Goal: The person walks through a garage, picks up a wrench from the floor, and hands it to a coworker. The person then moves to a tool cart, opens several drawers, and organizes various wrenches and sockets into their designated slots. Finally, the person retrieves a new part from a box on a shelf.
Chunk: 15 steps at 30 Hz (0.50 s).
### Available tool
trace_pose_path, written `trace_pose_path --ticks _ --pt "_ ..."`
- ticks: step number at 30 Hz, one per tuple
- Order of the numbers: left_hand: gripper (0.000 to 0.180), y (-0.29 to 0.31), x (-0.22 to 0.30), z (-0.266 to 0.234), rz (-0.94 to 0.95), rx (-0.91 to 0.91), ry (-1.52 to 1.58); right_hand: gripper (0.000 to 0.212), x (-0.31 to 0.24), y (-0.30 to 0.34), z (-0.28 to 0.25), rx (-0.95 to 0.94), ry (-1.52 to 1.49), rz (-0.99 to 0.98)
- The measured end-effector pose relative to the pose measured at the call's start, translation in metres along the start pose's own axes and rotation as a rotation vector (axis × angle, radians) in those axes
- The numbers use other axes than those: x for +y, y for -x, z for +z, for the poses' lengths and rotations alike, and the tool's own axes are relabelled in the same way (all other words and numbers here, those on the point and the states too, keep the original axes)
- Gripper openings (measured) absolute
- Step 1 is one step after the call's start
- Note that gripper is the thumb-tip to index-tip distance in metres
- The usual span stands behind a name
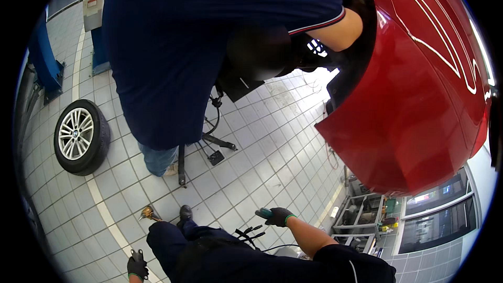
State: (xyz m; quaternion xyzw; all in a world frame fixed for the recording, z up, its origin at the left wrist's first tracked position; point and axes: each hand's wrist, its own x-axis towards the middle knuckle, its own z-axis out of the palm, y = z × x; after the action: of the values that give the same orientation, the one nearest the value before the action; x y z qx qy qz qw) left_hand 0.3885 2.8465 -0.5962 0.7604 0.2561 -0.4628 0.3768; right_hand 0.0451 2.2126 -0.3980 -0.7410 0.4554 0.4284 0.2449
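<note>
My right hand (280, 217), in a black glove with a green cuff, reaches forward at the lower middle. Its fingers close around a small dark green object (264, 213) whose kind I cannot make out. Low on the left is my left hand (137, 267), gloved the same way and hanging beside my leg. Something grey (137, 255) sticks up from its curled fingers, too small to name. Neither hand touches the red car (403, 120) at the upper right. A co-worker in a navy shirt (173, 47) leans toward it, one arm inside the wheel arch (361, 47).
A wheel with a silver rim (76, 133) stands on the tiled floor at left, near blue lift posts (46, 63). Black stand legs (182, 165) spread beside the co-worker. A brassy brown thing (149, 213) is by my leg. At right stands a metal rack (361, 209).
</note>
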Motion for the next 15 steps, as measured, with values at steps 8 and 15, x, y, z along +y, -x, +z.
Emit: trace_pose_path --ticks 8,15 --pt "0.03 -0.026 0.097 0.029 0.072 -0.103 -0.156 0.057 -0.029 -0.01 -0.065 0.059 -0.259 0.103" --pt "0.031 -0.068 0.123 0.014 -0.004 -0.121 -0.172 0.061 -0.028 -0.002 -0.031 0.039 -0.049 0.053"
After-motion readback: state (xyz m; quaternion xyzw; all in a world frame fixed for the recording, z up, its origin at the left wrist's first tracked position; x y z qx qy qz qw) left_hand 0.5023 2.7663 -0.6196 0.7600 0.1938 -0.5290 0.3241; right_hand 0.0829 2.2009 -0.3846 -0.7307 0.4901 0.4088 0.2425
